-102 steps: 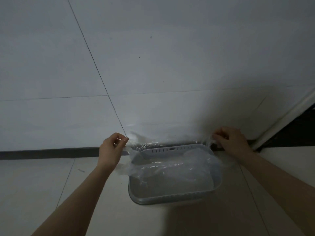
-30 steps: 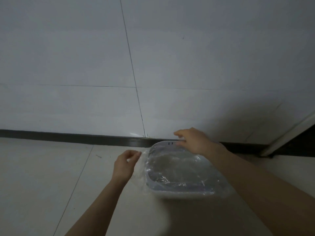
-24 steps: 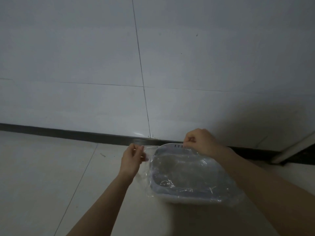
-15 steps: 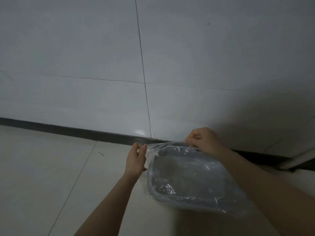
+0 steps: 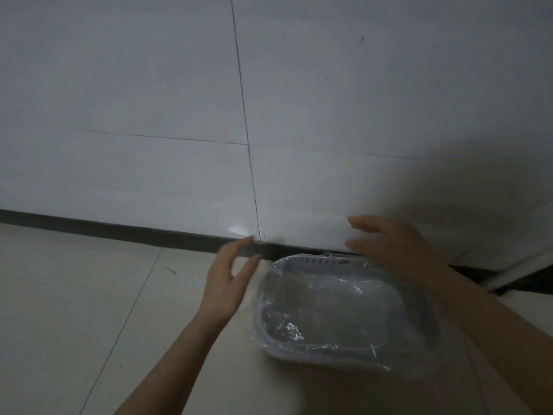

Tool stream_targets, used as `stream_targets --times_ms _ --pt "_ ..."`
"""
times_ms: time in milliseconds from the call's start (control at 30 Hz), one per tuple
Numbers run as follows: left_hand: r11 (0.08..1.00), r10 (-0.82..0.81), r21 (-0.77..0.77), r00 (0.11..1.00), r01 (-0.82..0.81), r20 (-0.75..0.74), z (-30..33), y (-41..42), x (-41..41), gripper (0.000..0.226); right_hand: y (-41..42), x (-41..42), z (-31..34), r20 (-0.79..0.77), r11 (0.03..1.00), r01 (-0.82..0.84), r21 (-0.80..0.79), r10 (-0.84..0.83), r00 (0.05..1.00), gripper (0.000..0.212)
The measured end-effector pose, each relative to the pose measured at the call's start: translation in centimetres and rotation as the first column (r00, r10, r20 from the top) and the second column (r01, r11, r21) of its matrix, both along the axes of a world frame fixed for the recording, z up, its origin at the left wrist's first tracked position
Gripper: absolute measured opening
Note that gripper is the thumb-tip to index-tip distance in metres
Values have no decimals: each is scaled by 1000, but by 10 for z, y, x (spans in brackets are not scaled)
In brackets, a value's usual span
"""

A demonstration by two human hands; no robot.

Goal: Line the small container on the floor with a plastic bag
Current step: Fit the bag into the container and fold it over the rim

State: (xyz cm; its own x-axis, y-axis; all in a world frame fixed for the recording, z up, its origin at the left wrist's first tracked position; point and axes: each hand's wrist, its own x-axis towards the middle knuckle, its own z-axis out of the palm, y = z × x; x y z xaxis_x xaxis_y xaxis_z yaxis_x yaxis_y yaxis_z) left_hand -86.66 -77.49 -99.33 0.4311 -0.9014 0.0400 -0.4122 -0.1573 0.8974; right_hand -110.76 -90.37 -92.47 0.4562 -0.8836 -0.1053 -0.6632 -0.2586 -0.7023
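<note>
— Down on the floor (image 5: 74,295), against the dark strip at the foot of the wall (image 5: 149,100), where does the container sit?

— The small container (image 5: 338,359) rests flat on the tiles, its far slotted rim almost touching that strip. The clear plastic bag (image 5: 323,307) lies inside it and wraps over the near and left edges; at the far rim the slots show bare, so I judge the film sits lower there or has not been pulled over.

— Which way does it run?

— Its long side runs roughly left to right, angled a little, with the near right corner swinging toward the person.

— And the hands?

— Both hover with fingers spread and grip nothing. The left hand (image 5: 227,283) floats just beside the container's far left corner, palm turned toward it, apart from the film as far as I can tell. The right hand (image 5: 386,247) hangs over the far right part of the rim; whether it brushes the plastic is hidden by the hand itself.

— So which one is nearer the unfinished edge?

— The right, I think: it is directly above the far rim, while the left is off to the side. Tucking the back edge would call for reaching toward the wall, across the short way.
</note>
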Motion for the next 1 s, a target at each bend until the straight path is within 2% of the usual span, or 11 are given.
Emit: stream_targets --times_ms 33,100,200,267,400,467,567,733,867,933,1000 --pt "983 -180 0 976 181 122 11 -2 -9 46 12 -13 2 -137 994 -107 -32 102 985 75" --pt "888 -458 152 815 433 355 24 -11 -29 66 30 -35 -8 -374 958 -282 -52 244 895 110" --pt "797 -604 392 628 459 491 22 -23 -43 90 37 -62 -33 -465 967 -240 -89 173 868 121" --pt "780 -619 458 632 426 466 16 -26 -41 98 41 -72 -37 -414 986 -152 -71 109 904 111" --pt "767 -595 507 732 394 331 14 -28 -29 95 44 -86 -32 -224 994 16 105 8 975 82" --pt "764 -626 491 662 418 412 21 -34 -31 92 51 -97 -29 -61 964 215 158 -208 976 78" --pt "736 -672 356 559 576 486 38 -55 -60 77 78 -112 -23 163 816 546 188 -575 802 54" --pt "477 -832 302 314 825 457 43 -104 -161 48 123 -98 -40 216 741 634 222 -671 709 7" --pt "364 -913 501 195 785 357 33 -123 -197 36 125 -92 -60 232 696 672 254 -718 656 24" --pt "341 -932 550 195 762 306 32 -125 -197 35 121 -94 -69 191 650 709 273 -759 622 36" --pt "345 -937 553 241 758 254 34 -124 -196 39 116 -96 -78 187 605 722 336 -794 578 33"
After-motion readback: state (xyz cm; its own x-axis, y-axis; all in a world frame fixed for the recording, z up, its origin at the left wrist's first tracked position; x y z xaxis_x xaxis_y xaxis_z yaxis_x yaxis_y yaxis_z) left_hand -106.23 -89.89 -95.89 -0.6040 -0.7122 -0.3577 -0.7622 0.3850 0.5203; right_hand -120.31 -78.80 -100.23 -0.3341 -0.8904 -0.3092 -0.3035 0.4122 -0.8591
